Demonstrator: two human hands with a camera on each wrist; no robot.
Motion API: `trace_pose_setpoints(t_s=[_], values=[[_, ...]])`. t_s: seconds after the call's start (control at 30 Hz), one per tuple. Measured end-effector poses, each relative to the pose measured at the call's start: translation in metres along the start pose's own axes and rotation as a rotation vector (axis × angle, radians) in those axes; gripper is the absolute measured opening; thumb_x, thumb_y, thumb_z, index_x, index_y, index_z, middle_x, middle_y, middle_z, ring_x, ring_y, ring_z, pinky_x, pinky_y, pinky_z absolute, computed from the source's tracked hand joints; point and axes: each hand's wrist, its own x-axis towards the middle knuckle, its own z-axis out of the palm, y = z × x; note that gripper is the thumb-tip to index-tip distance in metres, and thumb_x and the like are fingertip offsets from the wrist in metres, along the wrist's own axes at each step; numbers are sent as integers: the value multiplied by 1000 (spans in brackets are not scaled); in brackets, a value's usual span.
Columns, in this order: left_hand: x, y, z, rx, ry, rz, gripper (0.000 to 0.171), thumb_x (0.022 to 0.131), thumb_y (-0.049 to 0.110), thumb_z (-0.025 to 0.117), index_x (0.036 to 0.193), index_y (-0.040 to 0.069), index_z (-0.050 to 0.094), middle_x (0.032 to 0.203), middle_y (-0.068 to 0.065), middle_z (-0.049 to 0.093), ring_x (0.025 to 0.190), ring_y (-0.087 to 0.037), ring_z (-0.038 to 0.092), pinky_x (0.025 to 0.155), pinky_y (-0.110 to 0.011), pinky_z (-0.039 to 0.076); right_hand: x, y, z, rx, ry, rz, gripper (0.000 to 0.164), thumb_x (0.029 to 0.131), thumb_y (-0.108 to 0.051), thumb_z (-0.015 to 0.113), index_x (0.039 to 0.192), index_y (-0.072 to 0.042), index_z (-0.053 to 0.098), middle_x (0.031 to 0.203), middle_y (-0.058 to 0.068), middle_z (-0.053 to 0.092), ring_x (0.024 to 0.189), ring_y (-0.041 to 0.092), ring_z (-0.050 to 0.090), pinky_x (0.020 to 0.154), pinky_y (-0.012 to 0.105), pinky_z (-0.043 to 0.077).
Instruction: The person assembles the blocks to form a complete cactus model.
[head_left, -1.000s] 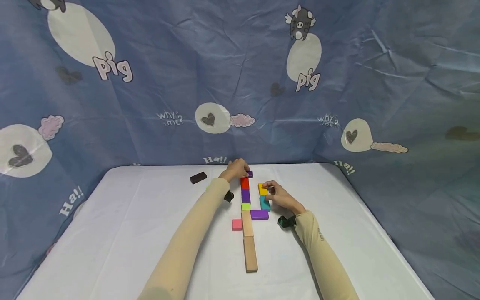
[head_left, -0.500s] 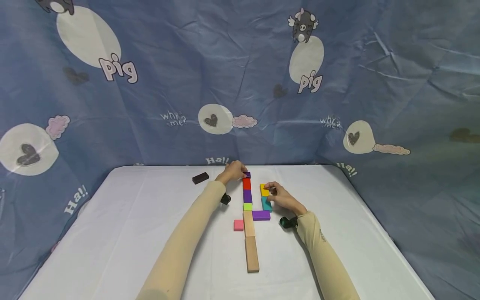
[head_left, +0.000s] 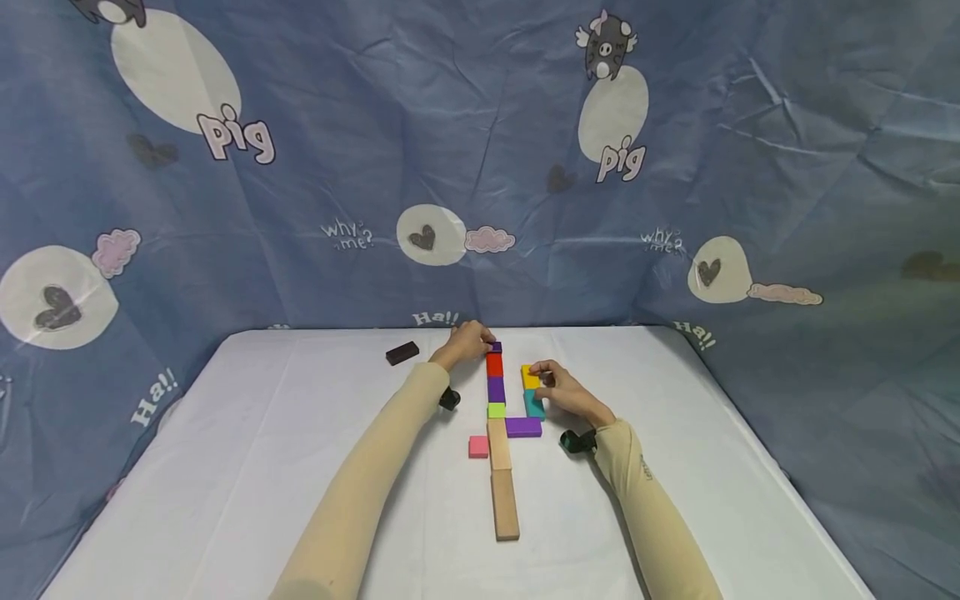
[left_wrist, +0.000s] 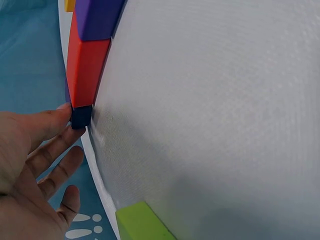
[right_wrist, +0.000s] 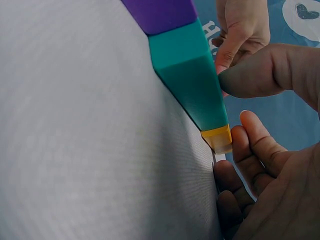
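In the head view, my left hand [head_left: 467,342] pinches a small dark purple block [head_left: 497,347] between thumb and fingers, at the far end of a row. A red block [head_left: 495,364] touches it, then come a purple block [head_left: 496,389] and a lime block [head_left: 497,410]. My right hand [head_left: 566,393] is at a yellow block [head_left: 529,377] and a teal block [head_left: 533,405], laid end to end. The right wrist view shows its thumb [right_wrist: 255,80] beside the teal block [right_wrist: 190,75] and its relaxed fingers by the yellow block's end [right_wrist: 218,139].
Two plain wooden blocks [head_left: 505,504] continue the row towards me. A purple block [head_left: 523,427] lies crosswise to its right, a pink block [head_left: 478,447] to its left. A dark brown block [head_left: 402,353] lies far left. Another green block [left_wrist: 142,222] shows in the left wrist view.
My left hand has shifted the small dark purple block slightly left, into line with the red block. The right hand has stayed nearly still. The view has moved a little.
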Motion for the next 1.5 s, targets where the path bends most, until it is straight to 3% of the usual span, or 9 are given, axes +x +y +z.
trace_pose_setpoints(t_s=[0.7,1.2,1.5], values=[[-3,-1,0,-3,-20,2,26,93,14,63,118,13,71,119,-3,70,118,-23,57,102,-39,40,1,-1,1,5,16,20,50,81,-11,65,127,-6,47,134,17,51,116,30,46,104,48,35],[-3,-4,1,21,-19,9,28,93,15,63,120,14,69,121,-2,69,119,-22,58,100,-38,40,2,0,4,-10,16,30,49,81,-11,64,126,-7,47,133,15,52,117,29,46,106,48,34],[-11,-11,-5,28,12,45,33,97,23,58,128,13,64,126,-5,65,124,-24,54,109,-45,29,1,1,2,-23,14,37,48,82,-12,64,127,-8,46,135,16,51,118,30,45,105,48,34]])
